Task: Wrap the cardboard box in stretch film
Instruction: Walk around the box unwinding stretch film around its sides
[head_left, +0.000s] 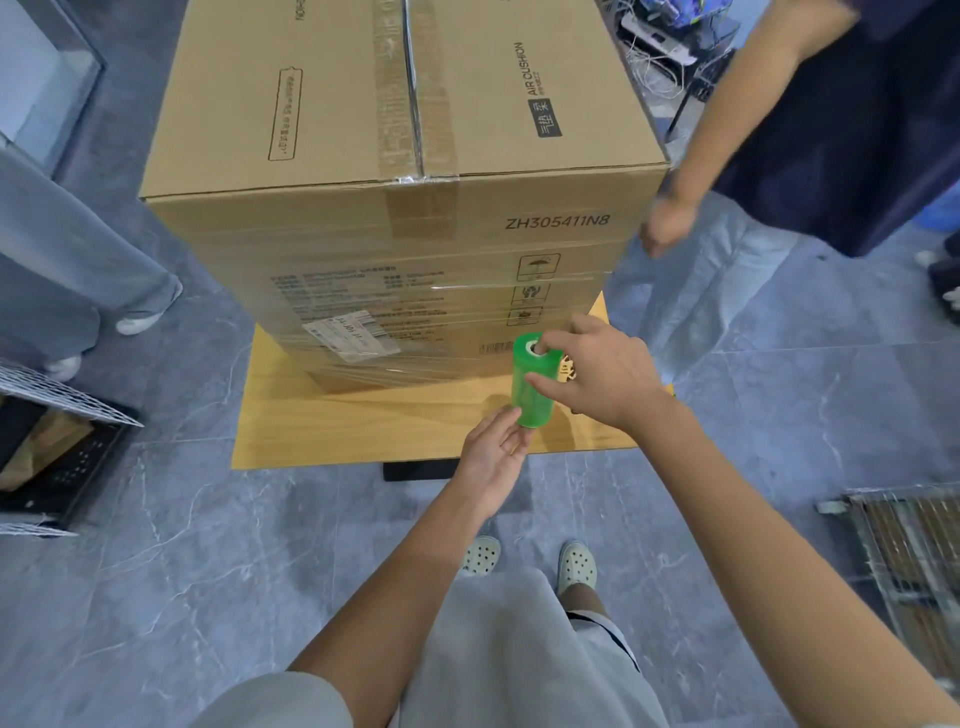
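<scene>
A large cardboard box (405, 156) stands on a low wooden platform (363, 426), with clear stretch film banded round its lower front face. A green roll of stretch film (532, 384) stands upright in front of the box's lower right corner. My right hand (597, 374) grips the roll from the top, a finger in the core and the thumb on its side. My left hand (493, 452) reaches up from below, its fingertips touching the roll's bottom end. Film runs from the roll toward the box face.
Another person's arm and hand (665, 223) hang at the box's right corner. A second person's legs (78, 291) stand at left. A black crate with a wire grid (57, 447) sits at left, a metal rack (914, 561) at right. My feet (530, 561) stand on grey tiles.
</scene>
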